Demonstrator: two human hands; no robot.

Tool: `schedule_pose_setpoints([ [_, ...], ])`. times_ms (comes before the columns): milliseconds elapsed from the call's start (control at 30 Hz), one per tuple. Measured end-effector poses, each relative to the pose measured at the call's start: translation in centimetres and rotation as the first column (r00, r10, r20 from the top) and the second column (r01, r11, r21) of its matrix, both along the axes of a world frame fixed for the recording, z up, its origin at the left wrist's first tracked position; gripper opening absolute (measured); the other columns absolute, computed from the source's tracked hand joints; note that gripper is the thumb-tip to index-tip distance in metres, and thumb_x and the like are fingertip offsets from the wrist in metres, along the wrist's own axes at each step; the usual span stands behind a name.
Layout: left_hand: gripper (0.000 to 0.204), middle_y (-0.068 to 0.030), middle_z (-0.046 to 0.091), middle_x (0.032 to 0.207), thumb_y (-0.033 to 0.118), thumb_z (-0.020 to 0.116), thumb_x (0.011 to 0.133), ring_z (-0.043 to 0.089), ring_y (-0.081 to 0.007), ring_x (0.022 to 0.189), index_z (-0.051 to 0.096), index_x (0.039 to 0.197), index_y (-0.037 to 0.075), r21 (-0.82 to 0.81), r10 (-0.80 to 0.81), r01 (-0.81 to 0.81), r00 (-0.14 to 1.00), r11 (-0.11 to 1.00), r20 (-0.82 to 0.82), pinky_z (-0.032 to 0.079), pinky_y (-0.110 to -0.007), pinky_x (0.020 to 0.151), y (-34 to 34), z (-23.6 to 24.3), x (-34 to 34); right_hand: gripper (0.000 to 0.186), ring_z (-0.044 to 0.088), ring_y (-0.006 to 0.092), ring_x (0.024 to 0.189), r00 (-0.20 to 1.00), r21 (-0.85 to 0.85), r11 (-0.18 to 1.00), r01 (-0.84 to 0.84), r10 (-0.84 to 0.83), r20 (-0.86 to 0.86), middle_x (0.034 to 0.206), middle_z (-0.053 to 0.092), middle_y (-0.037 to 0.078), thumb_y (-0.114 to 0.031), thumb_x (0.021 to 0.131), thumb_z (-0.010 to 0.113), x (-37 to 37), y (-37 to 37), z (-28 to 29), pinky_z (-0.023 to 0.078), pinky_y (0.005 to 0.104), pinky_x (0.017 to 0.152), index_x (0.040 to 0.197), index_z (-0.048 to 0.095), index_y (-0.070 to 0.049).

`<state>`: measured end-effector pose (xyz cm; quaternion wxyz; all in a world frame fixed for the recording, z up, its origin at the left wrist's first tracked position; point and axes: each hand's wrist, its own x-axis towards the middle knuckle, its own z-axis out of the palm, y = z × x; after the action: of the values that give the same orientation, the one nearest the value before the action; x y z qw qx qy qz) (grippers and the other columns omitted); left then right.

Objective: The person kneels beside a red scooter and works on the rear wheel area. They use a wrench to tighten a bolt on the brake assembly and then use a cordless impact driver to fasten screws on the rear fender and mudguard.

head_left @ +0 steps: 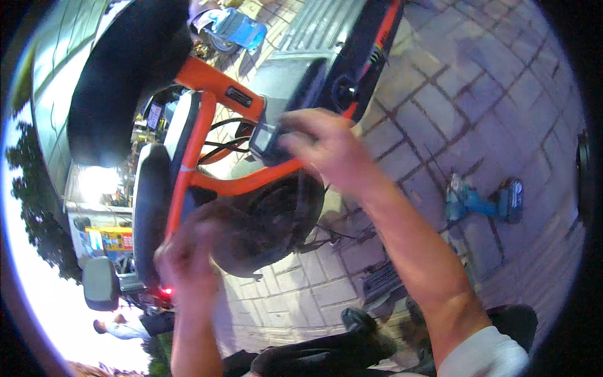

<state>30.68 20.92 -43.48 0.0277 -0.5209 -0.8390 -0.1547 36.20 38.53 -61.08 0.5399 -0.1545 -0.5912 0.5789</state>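
Note:
An orange-framed scooter [213,144] fills the upper middle, with a black seat [152,201] at its left and a dark wheel [270,220] below the frame. My right hand [326,147] is over the orange tube beside a black housing [276,141] at the end of the footboard [314,31]. Its fingers are curled toward the thumb, with something small and dark between them. Close to the seat and the orange upright, my left hand [185,251] is smeared by motion. Whether it holds anything does not show. Black cables [223,147] run inside the frame.
A teal cordless power tool [477,201] lies on the paving [452,113] to the right. A dark ridged object [380,283] rests near my legs. A blue plastic container [242,31] stands at the top. A person [122,328] is far off at lower left.

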Motion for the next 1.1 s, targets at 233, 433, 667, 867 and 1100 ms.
schedule_pose_setpoints([
  [233,0.048,-0.0154,0.046,0.129,0.032,0.041,0.095,0.043,-0.0240,0.120,0.041,0.131,0.001,-0.059,-0.092,0.076,0.930,0.995,-0.357,0.031,-0.036,0.101,-3.7,7.0,-13.8,0.025,0.061,0.0338,0.082,0.989,0.138,0.988,-0.066,0.083,-0.120,0.083,0.062,0.018,-0.002,0.075,0.057,-10.4,-0.8,3.6,0.048,0.0402,0.074,0.100,0.059,0.001],
  [433,0.067,-0.0165,0.043,0.132,0.049,0.039,0.091,0.042,-0.0251,0.120,0.034,0.135,-0.001,-0.018,0.059,-0.063,0.982,0.998,-0.180,0.031,-0.037,0.101,-4.7,7.1,-15.0,0.026,0.063,0.0297,0.083,0.968,0.254,0.937,-0.240,0.251,-0.012,0.084,0.063,0.017,0.000,0.070,0.056,-12.3,0.8,3.5,0.050,0.0366,0.072,0.095,0.063,-0.002],
  [667,0.088,-0.0167,0.046,0.125,0.068,0.040,0.082,0.045,-0.0263,0.116,0.034,0.133,-0.003,-0.002,0.115,-0.118,0.974,0.993,-0.193,0.037,-0.037,0.095,-3.8,7.3,-14.4,0.023,0.063,0.0334,0.085,0.924,0.178,0.914,-0.365,0.378,-0.048,0.089,0.064,0.019,-0.011,0.076,0.051,-11.3,0.3,3.4,0.050,0.0419,0.075,0.093,0.065,-0.005],
  [867,0.088,-0.0173,0.044,0.126,0.070,0.035,0.082,0.045,-0.0289,0.117,0.032,0.134,-0.001,0.048,0.183,-0.178,0.972,0.983,-0.150,0.036,-0.040,0.097,-4.3,7.1,-14.4,0.018,0.064,0.0304,0.075,0.922,0.187,0.933,-0.308,0.342,-0.182,0.078,0.065,0.013,-0.004,0.072,0.056,-12.1,0.4,3.5,0.052,0.0376,0.071,0.088,0.066,-0.004],
  [1100,0.082,-0.0172,0.039,0.131,0.064,0.034,0.085,0.041,-0.0302,0.120,0.028,0.136,0.002,-0.022,0.143,-0.149,0.975,0.989,-0.172,0.034,-0.041,0.100,-4.5,8.3,-14.7,0.016,0.065,0.0287,0.072,0.978,0.269,0.942,-0.200,0.210,-0.008,0.078,0.065,0.014,-0.007,0.071,0.058,-11.4,1.8,4.2,0.052,0.0384,0.067,0.084,0.066,-0.003],
])
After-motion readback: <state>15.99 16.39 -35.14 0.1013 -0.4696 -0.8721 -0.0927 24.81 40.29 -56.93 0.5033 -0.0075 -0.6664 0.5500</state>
